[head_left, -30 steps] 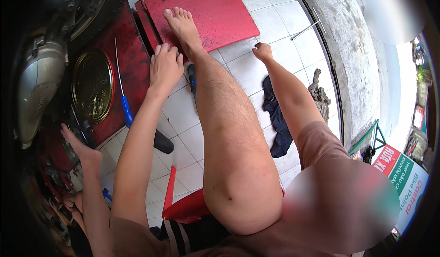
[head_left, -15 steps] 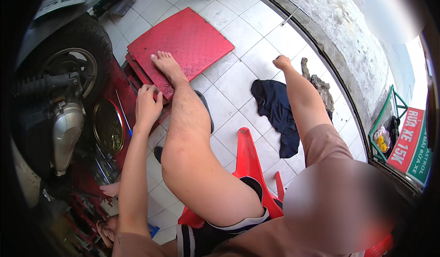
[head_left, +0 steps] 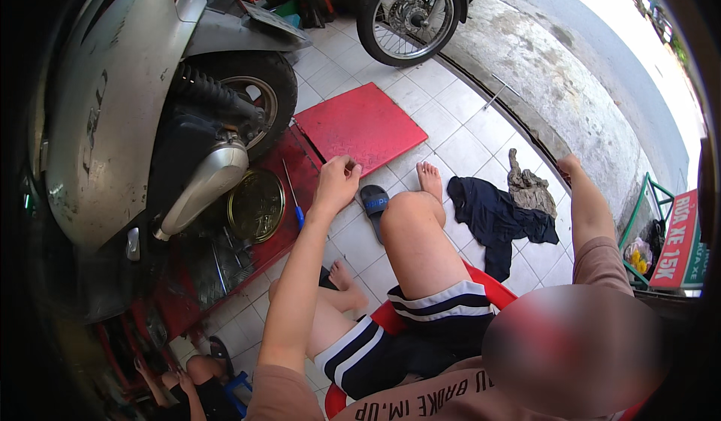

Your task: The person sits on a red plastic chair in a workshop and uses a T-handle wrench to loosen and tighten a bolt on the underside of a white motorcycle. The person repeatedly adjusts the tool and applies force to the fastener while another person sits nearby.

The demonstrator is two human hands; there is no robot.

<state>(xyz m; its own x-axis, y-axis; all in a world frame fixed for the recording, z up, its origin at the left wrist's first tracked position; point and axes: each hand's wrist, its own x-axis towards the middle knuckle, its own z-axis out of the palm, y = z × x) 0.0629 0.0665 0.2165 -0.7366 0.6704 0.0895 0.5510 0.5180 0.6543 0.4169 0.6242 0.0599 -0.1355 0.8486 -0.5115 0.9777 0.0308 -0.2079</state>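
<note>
My left hand (head_left: 338,184) hovers by the edge of a red metal lift platform (head_left: 368,128), its fingers curled in with thumb and fingertips close together. Whether anything small is between them I cannot make out. Just left of it, a screwdriver with a blue handle (head_left: 299,215) lies on the red lift. My right hand (head_left: 568,164) is stretched out to the right, closed like a fist, its inside hidden. Nearest to it on the floor are a crumpled brown rag (head_left: 530,190) and a dark navy cloth (head_left: 488,214).
A silver scooter (head_left: 113,143) stands on the lift at left, beside a round tray (head_left: 257,205). Another motorcycle's front wheel (head_left: 409,17) is at the back. A black slipper (head_left: 373,202) lies by my bare foot (head_left: 429,179). Another person's hands (head_left: 180,380) show at lower left.
The view has swung left, bringing more of the scooter in. My foot has come off the red platform onto the tiles. Both hands stay raised and curled.
</note>
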